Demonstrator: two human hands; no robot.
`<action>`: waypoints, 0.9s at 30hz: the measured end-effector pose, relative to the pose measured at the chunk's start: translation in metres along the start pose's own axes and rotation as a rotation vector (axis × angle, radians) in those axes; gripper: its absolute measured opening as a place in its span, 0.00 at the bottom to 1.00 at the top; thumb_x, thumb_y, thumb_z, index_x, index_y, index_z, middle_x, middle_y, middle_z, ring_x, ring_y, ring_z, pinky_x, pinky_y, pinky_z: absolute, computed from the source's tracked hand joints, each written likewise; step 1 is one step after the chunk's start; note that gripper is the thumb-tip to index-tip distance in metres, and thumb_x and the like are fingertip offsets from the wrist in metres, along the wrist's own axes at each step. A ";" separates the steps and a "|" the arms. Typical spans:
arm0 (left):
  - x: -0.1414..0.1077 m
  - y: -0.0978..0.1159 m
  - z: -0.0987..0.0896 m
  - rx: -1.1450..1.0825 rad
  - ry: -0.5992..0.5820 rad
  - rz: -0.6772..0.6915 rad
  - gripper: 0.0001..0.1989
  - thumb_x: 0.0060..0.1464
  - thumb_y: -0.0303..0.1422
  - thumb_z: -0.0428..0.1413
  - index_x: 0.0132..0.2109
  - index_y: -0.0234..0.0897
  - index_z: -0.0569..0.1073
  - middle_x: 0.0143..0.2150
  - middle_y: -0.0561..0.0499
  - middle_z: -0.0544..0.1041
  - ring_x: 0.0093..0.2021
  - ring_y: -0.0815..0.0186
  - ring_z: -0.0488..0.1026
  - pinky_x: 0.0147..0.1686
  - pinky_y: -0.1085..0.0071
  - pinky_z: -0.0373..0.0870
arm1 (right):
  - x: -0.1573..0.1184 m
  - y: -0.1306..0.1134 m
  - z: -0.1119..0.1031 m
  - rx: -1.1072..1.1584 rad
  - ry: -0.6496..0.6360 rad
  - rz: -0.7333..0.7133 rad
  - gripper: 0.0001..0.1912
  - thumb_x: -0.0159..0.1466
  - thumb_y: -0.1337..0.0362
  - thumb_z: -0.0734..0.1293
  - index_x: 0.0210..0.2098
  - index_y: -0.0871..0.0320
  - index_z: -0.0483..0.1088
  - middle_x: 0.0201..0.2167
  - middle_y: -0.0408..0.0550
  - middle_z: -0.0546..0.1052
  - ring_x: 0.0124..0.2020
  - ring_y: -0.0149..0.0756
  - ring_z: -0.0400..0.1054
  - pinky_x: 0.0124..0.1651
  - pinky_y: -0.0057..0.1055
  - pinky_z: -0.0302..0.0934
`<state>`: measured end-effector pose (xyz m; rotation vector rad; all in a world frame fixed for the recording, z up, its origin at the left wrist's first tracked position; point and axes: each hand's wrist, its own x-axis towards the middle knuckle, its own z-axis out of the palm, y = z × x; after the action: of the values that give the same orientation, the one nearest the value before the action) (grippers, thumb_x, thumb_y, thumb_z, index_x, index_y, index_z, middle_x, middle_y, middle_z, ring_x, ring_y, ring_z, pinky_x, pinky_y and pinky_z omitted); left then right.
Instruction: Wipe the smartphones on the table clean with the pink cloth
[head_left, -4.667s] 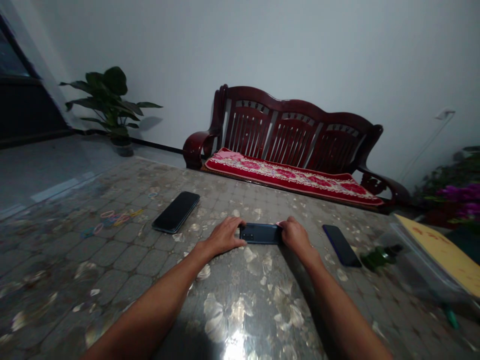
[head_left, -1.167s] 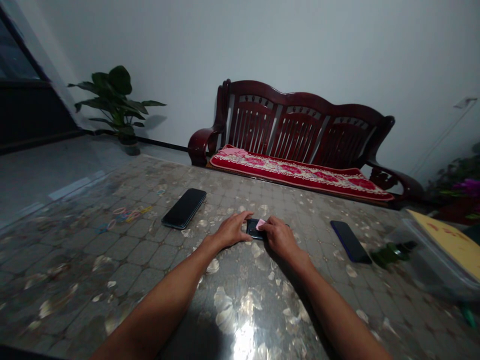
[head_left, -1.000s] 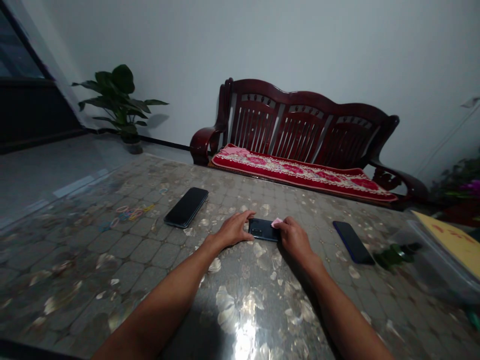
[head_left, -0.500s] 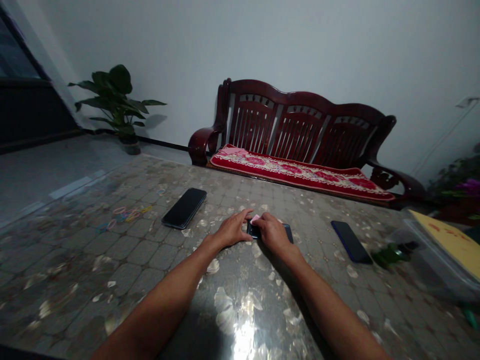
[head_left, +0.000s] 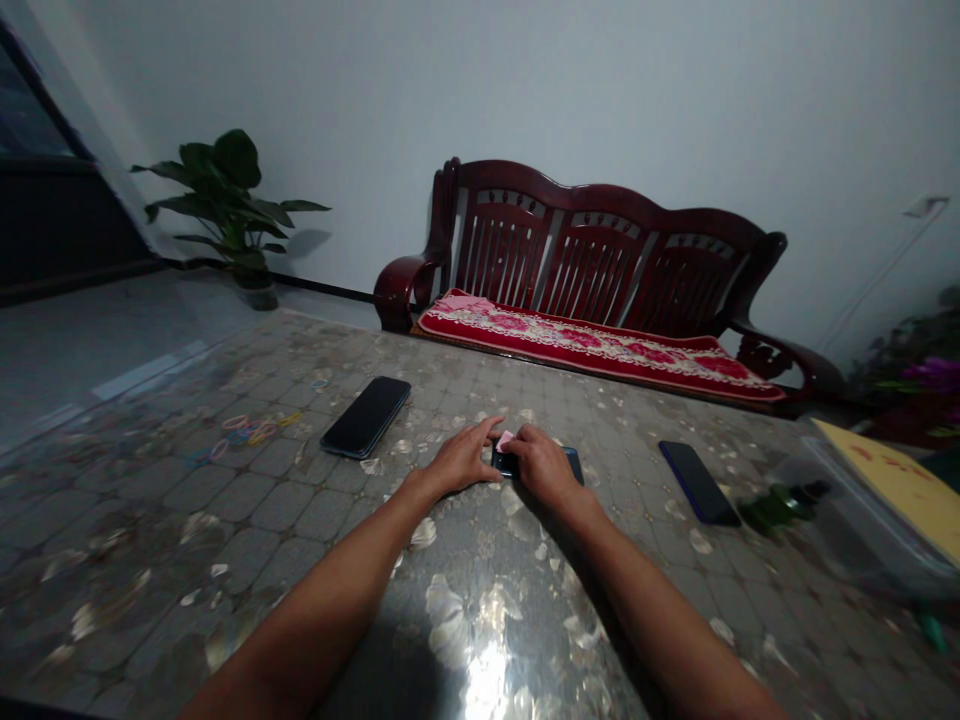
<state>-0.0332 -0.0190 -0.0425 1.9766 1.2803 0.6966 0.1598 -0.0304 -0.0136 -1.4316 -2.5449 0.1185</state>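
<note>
Work is being judged as under way: at the centre of the frame, the upper face of a phone (head_left: 574, 464) is apparently being rubbed with a pink cloth (head_left: 505, 440), the phone being supported flat on the bench (head_left: 285, 560). How much is done and how much is left cannot be told, as the face is being largely covered by the right hand (head_left: 545, 463). The phone's left end is being held by the left hand (head_left: 461, 458), its fingers being spread to the phone's width. The cloth is being pinched tightly between the right hand's fingers. A black phone (head_left: 367, 417), left of centre, and a blue-edged phone (head_left: 699, 484), right of centre, are being left untouched. Compared with one second earlier, the cloth is being applied at the phone's left end instead of its right; the left hold is being maintained.
</note>
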 end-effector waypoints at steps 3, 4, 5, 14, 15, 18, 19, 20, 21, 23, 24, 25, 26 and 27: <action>-0.001 0.002 -0.001 0.045 0.004 -0.005 0.49 0.39 0.29 0.72 0.68 0.42 0.62 0.60 0.44 0.77 0.57 0.52 0.77 0.56 0.60 0.72 | -0.001 0.010 -0.002 -0.025 0.016 0.089 0.18 0.70 0.70 0.61 0.50 0.51 0.80 0.44 0.51 0.77 0.46 0.40 0.70 0.45 0.29 0.60; -0.001 0.002 -0.002 0.059 0.003 -0.004 0.47 0.40 0.29 0.72 0.67 0.42 0.64 0.60 0.44 0.77 0.56 0.53 0.77 0.55 0.61 0.72 | -0.004 0.015 -0.004 -0.036 0.019 0.129 0.19 0.70 0.71 0.61 0.50 0.51 0.81 0.43 0.51 0.77 0.45 0.40 0.70 0.44 0.28 0.60; -0.002 0.003 -0.002 0.072 0.002 -0.001 0.45 0.40 0.30 0.72 0.66 0.42 0.65 0.60 0.44 0.77 0.55 0.53 0.77 0.54 0.62 0.72 | -0.008 0.022 -0.006 -0.049 0.018 0.176 0.19 0.70 0.71 0.60 0.50 0.52 0.81 0.43 0.52 0.77 0.45 0.40 0.71 0.44 0.28 0.59; -0.001 0.008 -0.004 0.169 0.005 0.009 0.35 0.43 0.29 0.71 0.60 0.39 0.72 0.55 0.45 0.79 0.53 0.54 0.77 0.52 0.65 0.72 | -0.046 0.051 -0.021 -0.060 -0.001 0.409 0.21 0.71 0.71 0.59 0.55 0.55 0.78 0.45 0.54 0.76 0.45 0.40 0.71 0.43 0.28 0.58; -0.001 0.007 -0.004 0.166 0.003 0.012 0.35 0.43 0.29 0.71 0.60 0.39 0.71 0.56 0.45 0.79 0.53 0.55 0.77 0.52 0.65 0.71 | -0.048 0.047 -0.021 -0.044 -0.005 0.370 0.21 0.70 0.71 0.59 0.54 0.55 0.78 0.45 0.53 0.77 0.45 0.40 0.71 0.44 0.28 0.58; -0.001 0.006 -0.003 0.158 0.000 0.020 0.36 0.43 0.29 0.71 0.60 0.40 0.71 0.57 0.46 0.78 0.53 0.55 0.77 0.53 0.65 0.71 | -0.054 0.036 -0.018 0.017 -0.010 0.245 0.20 0.70 0.72 0.60 0.54 0.53 0.79 0.45 0.52 0.77 0.46 0.39 0.71 0.45 0.27 0.58; -0.001 0.005 -0.003 0.158 0.001 0.021 0.36 0.43 0.29 0.71 0.60 0.40 0.71 0.57 0.46 0.78 0.54 0.55 0.77 0.53 0.65 0.71 | -0.055 0.035 -0.018 0.029 -0.004 0.230 0.21 0.70 0.72 0.59 0.54 0.53 0.79 0.44 0.52 0.77 0.46 0.39 0.71 0.45 0.27 0.58; -0.001 0.005 -0.003 0.160 0.003 0.021 0.36 0.43 0.29 0.71 0.60 0.40 0.71 0.57 0.46 0.78 0.54 0.55 0.77 0.53 0.65 0.71 | -0.057 0.036 -0.017 0.034 0.008 0.238 0.21 0.70 0.72 0.59 0.54 0.53 0.79 0.44 0.52 0.77 0.45 0.38 0.71 0.45 0.27 0.58; -0.002 0.006 -0.003 0.162 0.004 0.018 0.36 0.43 0.29 0.71 0.60 0.40 0.71 0.57 0.47 0.78 0.53 0.55 0.77 0.53 0.65 0.71 | -0.058 0.038 -0.017 0.033 0.024 0.263 0.21 0.70 0.72 0.59 0.54 0.53 0.79 0.44 0.52 0.77 0.44 0.38 0.71 0.45 0.27 0.58; -0.002 0.006 -0.003 0.164 0.003 0.011 0.35 0.44 0.29 0.71 0.60 0.41 0.71 0.57 0.47 0.79 0.53 0.56 0.77 0.53 0.65 0.71 | -0.061 0.046 -0.016 0.031 0.058 0.325 0.20 0.70 0.72 0.59 0.53 0.54 0.79 0.43 0.53 0.77 0.43 0.38 0.71 0.44 0.27 0.59; -0.002 0.006 -0.003 0.165 0.002 0.007 0.35 0.43 0.28 0.70 0.60 0.41 0.71 0.57 0.47 0.79 0.53 0.56 0.77 0.53 0.65 0.71 | -0.062 0.050 -0.016 0.036 0.075 0.347 0.20 0.70 0.72 0.59 0.53 0.54 0.79 0.42 0.53 0.76 0.42 0.38 0.71 0.44 0.27 0.59; -0.002 0.006 -0.003 0.166 0.002 0.006 0.35 0.43 0.28 0.70 0.60 0.41 0.71 0.57 0.47 0.79 0.53 0.56 0.77 0.53 0.65 0.71 | -0.063 0.053 -0.015 0.047 0.090 0.359 0.20 0.70 0.72 0.59 0.53 0.55 0.79 0.41 0.53 0.76 0.41 0.38 0.72 0.44 0.27 0.59; -0.001 0.006 -0.003 0.166 0.003 0.006 0.35 0.43 0.28 0.70 0.60 0.41 0.71 0.57 0.47 0.79 0.54 0.55 0.77 0.53 0.65 0.72 | -0.065 0.055 -0.014 0.062 0.103 0.361 0.20 0.70 0.71 0.59 0.52 0.55 0.79 0.40 0.52 0.76 0.41 0.37 0.72 0.44 0.27 0.60; -0.001 0.006 -0.003 0.166 0.004 0.007 0.35 0.43 0.28 0.70 0.60 0.41 0.71 0.57 0.47 0.79 0.54 0.55 0.77 0.53 0.65 0.72 | -0.066 0.056 -0.012 0.077 0.114 0.356 0.19 0.71 0.71 0.59 0.52 0.55 0.79 0.40 0.52 0.76 0.40 0.37 0.72 0.44 0.27 0.60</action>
<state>-0.0325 -0.0211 -0.0365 2.1138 1.3732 0.6150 0.2421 -0.0581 -0.0213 -1.7895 -2.1506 0.1828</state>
